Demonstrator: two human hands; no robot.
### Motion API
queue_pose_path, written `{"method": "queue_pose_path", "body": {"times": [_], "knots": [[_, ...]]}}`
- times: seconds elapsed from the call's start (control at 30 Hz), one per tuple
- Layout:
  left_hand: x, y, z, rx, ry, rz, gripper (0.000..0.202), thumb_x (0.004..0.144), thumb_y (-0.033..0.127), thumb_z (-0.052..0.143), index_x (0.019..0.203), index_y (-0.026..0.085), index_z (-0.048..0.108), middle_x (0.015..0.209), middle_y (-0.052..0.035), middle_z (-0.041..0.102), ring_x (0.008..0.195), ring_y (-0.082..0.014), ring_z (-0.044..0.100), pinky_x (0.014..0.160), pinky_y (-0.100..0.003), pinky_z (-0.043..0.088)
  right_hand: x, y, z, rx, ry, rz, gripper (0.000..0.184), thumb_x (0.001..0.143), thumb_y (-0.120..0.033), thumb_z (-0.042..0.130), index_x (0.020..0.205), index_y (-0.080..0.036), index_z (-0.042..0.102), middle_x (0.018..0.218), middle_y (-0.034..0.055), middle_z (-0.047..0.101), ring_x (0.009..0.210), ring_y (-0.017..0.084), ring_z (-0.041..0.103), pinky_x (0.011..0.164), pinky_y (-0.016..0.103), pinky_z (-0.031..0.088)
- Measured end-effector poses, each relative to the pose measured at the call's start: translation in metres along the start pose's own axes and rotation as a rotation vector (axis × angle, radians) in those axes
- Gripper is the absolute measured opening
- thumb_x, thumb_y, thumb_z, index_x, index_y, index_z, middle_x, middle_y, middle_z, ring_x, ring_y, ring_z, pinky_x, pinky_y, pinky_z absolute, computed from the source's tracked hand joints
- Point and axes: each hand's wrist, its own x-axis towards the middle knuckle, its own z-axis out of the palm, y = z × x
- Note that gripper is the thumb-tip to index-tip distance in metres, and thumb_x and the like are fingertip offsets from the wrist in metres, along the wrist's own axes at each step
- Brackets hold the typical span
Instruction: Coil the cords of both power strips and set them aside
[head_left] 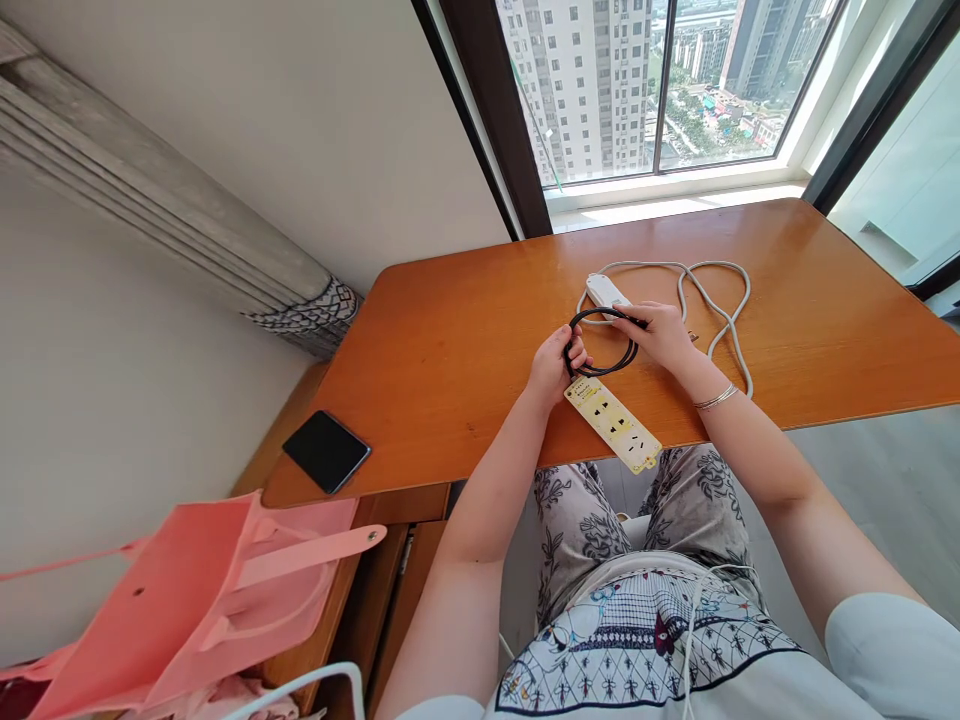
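Observation:
A black cable (604,371) is wound into a loose coil above the table's front part. My left hand (556,362) is closed around the coil's left side, near where the cable meets a pale yellow power strip (613,424). The strip hangs at a slant, its lower end past the table edge. At the coil's upper right, my right hand (658,333) pinches the black cable. Just behind the hands lies a white power strip (606,291), partly covered by the coil and my right hand. Its white cord (739,335) loops over the table to the right.
The wooden table (442,350) reaches to a window (652,90). A black phone (326,451) lies at its left front corner. A pink bag (187,600) stands open at lower left, beside a white curved bar (330,672). A gathered curtain (300,290) hangs at left.

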Motion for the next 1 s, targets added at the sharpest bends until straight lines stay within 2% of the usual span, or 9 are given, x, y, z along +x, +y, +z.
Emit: {"method": "queue_pose_path", "body": {"times": [0.13, 0.27, 0.33, 0.47, 0.53, 0.6, 0.73, 0.87, 1.0], "knots": [[0.001, 0.001, -0.001, -0.005, -0.031, -0.017, 0.028, 0.103, 0.033, 0.052, 0.080, 0.018, 0.058, 0.050, 0.0094, 0.034, 0.038, -0.0056, 0.031, 0.054, -0.020, 0.048, 0.001, 0.000, 0.006, 0.124, 0.037, 0.086, 0.031, 0.089, -0.033, 0.071, 0.114, -0.020, 0.082, 0.093, 0.0078, 0.079, 0.077, 0.019, 0.066, 0.073, 0.030, 0.049], [-0.001, 0.003, -0.001, 0.006, -0.064, -0.042, 0.029, 0.102, 0.035, 0.051, 0.081, 0.018, 0.059, 0.050, 0.0088, 0.035, 0.039, -0.0064, 0.033, 0.055, -0.022, 0.049, 0.001, 0.001, 0.006, 0.215, 0.016, 0.159, 0.033, 0.088, -0.035, 0.069, 0.114, -0.019, 0.082, 0.078, 0.0031, 0.074, 0.066, 0.014, 0.059, 0.066, 0.027, 0.046], [-0.003, 0.005, -0.001, 0.011, -0.106, -0.032, 0.025, 0.101, 0.030, 0.049, 0.083, 0.017, 0.062, 0.051, 0.0076, 0.038, 0.040, -0.0074, 0.037, 0.057, -0.024, 0.051, 0.002, 0.002, 0.005, 0.229, 0.017, 0.161, 0.034, 0.089, -0.037, 0.067, 0.114, -0.019, 0.081, 0.074, 0.0019, 0.072, 0.063, 0.014, 0.056, 0.064, 0.027, 0.044], [-0.005, 0.007, -0.002, 0.042, -0.186, 0.007, 0.011, 0.092, 0.020, 0.058, 0.096, 0.015, 0.066, 0.058, 0.0043, 0.054, 0.050, -0.0095, 0.053, 0.069, -0.027, 0.056, 0.002, 0.000, 0.001, 0.234, 0.060, 0.163, 0.034, 0.089, -0.035, 0.064, 0.114, -0.019, 0.081, 0.082, 0.0035, 0.075, 0.068, 0.015, 0.058, 0.068, 0.029, 0.047], [-0.005, 0.006, -0.003, 0.079, -0.200, 0.002, 0.016, 0.089, 0.022, 0.063, 0.104, 0.014, 0.067, 0.064, 0.0018, 0.061, 0.057, -0.0116, 0.061, 0.073, -0.028, 0.057, 0.003, -0.002, -0.001, 0.231, 0.085, 0.172, 0.033, 0.089, -0.033, 0.064, 0.114, -0.019, 0.081, 0.090, 0.0049, 0.077, 0.072, 0.016, 0.060, 0.072, 0.030, 0.048], [-0.004, 0.003, -0.002, 0.110, -0.189, 0.005, 0.019, 0.091, 0.024, 0.064, 0.106, 0.014, 0.067, 0.061, 0.0028, 0.058, 0.060, -0.0128, 0.064, 0.074, -0.028, 0.057, 0.003, -0.003, -0.003, 0.229, 0.096, 0.189, 0.033, 0.088, -0.033, 0.064, 0.112, -0.019, 0.081, 0.094, 0.0056, 0.078, 0.073, 0.016, 0.060, 0.073, 0.030, 0.048], [-0.003, -0.004, 0.002, 0.092, -0.102, 0.047, 0.014, 0.095, 0.029, 0.064, 0.101, 0.017, 0.067, 0.051, 0.0108, 0.036, 0.046, -0.0082, 0.050, 0.071, -0.026, 0.058, 0.004, -0.001, -0.002, 0.271, 0.055, 0.252, 0.036, 0.087, -0.037, 0.066, 0.114, -0.017, 0.079, 0.081, 0.0029, 0.073, 0.068, 0.014, 0.056, 0.068, 0.029, 0.046], [0.001, -0.006, 0.002, 0.064, 0.013, 0.093, 0.011, 0.096, 0.029, 0.065, 0.091, 0.018, 0.065, 0.052, 0.0115, 0.029, 0.041, -0.0055, 0.034, 0.060, -0.022, 0.054, 0.005, 0.003, -0.002, 0.380, -0.112, 0.336, 0.052, 0.084, -0.048, 0.071, 0.123, -0.014, 0.073, 0.071, -0.0007, 0.063, 0.061, 0.012, 0.052, 0.059, 0.026, 0.041], [0.004, -0.002, -0.002, 0.085, 0.057, 0.128, 0.013, 0.096, 0.027, 0.063, 0.087, 0.018, 0.065, 0.052, 0.0113, 0.027, 0.040, -0.0049, 0.029, 0.054, -0.019, 0.049, 0.004, 0.000, -0.012, 0.329, -0.282, 0.303, 0.045, 0.082, -0.055, 0.073, 0.101, -0.014, 0.075, 0.066, -0.0036, 0.054, 0.062, 0.011, 0.047, 0.059, 0.026, 0.037]]}}
